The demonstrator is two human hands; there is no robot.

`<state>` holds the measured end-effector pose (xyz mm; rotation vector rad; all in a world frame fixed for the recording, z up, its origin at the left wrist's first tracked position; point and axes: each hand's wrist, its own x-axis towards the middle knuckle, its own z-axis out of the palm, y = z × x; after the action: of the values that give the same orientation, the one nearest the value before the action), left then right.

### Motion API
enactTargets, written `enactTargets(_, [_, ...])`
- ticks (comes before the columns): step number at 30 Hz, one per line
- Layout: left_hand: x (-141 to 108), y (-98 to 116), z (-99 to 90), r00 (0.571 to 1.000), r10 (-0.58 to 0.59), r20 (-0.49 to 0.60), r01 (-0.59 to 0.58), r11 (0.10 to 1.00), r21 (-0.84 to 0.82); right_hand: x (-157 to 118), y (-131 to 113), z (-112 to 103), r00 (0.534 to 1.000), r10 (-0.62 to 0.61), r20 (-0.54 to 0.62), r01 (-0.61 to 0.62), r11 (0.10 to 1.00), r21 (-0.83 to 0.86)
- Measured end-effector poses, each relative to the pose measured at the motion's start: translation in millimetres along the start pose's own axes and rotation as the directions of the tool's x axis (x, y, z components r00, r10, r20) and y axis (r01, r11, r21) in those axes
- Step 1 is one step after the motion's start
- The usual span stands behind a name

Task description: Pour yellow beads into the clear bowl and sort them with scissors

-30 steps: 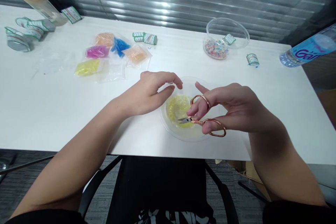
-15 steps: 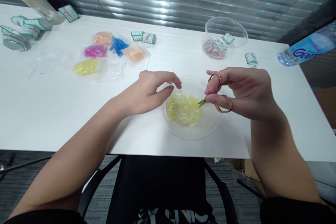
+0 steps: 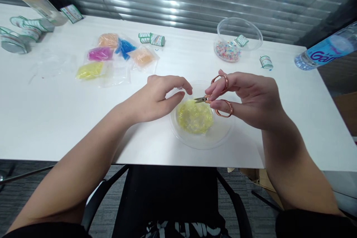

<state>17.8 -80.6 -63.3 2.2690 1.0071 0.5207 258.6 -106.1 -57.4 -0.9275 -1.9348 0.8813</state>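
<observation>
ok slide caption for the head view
Right hand holds copper-handled scissors over a clear bowl of yellow pieces, left hand near its rim.

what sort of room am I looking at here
Probably an office: there's a white desk, slatted blinds behind it and grey carpet below.

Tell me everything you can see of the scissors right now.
The scissors are small, with two rose-gold, metallic-looking handle loops and short, silvery, pointed blades. The right hand holds them, its thumb through one loop and at least one finger through the other. The blades point toward the left hand, over the clear bowl in this view. Whether the tips are parted is hard to tell.
</observation>
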Motion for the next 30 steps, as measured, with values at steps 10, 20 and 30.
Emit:
enactTargets(10, [0,3,1.8,1.000,0.006,-0.009,-0.006,1.000,0.003,-1,-1,6,0.995,0.013,0.100,-0.017,0.999,0.042])
enactTargets(20, [0,1,2.6,1.000,0.001,0.000,-0.001,1.000,0.010,-2,-4,4,0.955,-0.085,0.283,0.069,0.995,0.066])
enactTargets(30, [0,1,2.6,1.000,0.012,-0.005,-0.012,1.000,0.005,-1,-8,-5,0.921,-0.082,0.380,0.005,0.980,0.199])
